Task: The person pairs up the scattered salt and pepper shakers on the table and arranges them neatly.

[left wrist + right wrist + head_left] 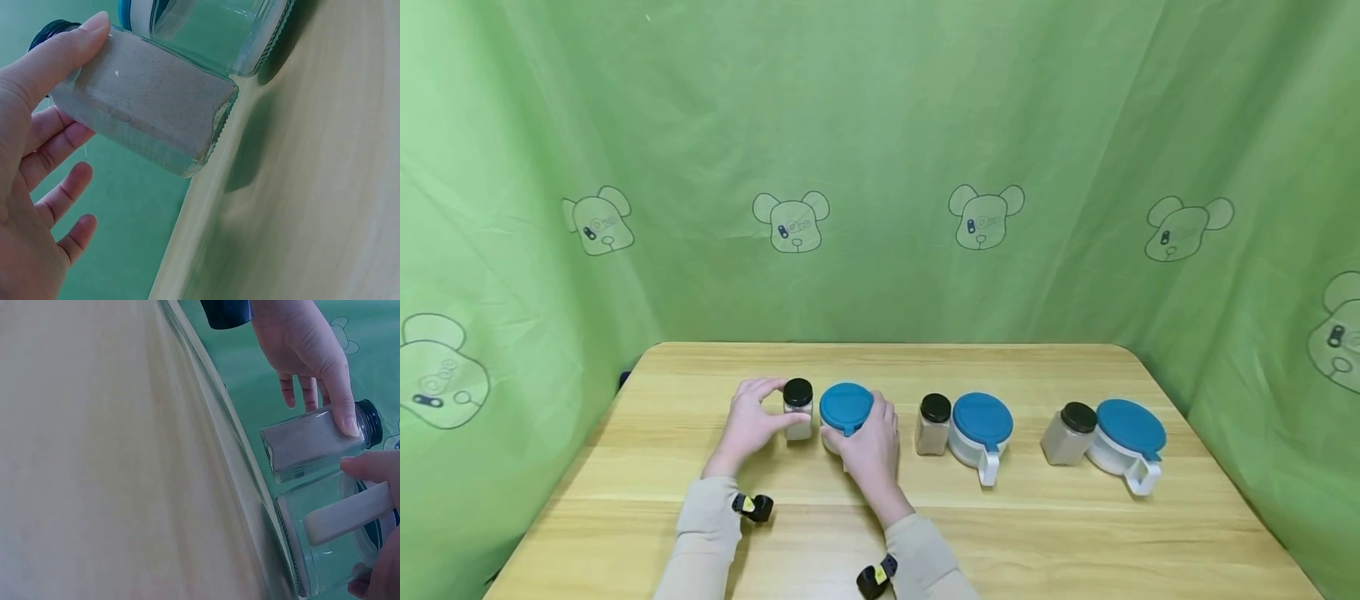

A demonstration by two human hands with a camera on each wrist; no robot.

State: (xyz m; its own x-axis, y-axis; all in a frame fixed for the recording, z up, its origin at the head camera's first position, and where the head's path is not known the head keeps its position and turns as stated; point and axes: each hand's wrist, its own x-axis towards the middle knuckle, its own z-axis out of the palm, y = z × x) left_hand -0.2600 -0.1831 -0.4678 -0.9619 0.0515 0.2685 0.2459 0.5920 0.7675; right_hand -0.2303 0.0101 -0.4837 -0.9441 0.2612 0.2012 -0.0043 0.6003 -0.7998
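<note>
My left hand (751, 423) pinches a square glass spice jar (150, 94) between thumb and fingers, just below its black screw lid. Greyish powder fills much of it. In the left wrist view its base hangs over the table, apart from its shadow; two lower fingers stay off the glass. Right beside it, my right hand (872, 437) grips a round clear glass seasoning pot (846, 406) with a blue lid, thumb on one side and fingers on the other. The pot's white handle (350, 515) points toward me in the right wrist view.
Further right on the wooden table (820, 550) stand a black-lidded jar (932, 429) next to a blue-lidded pot (982, 421), then another such jar (1066, 437) and pot (1129, 429). Behind the table hangs a green curtain (880, 292).
</note>
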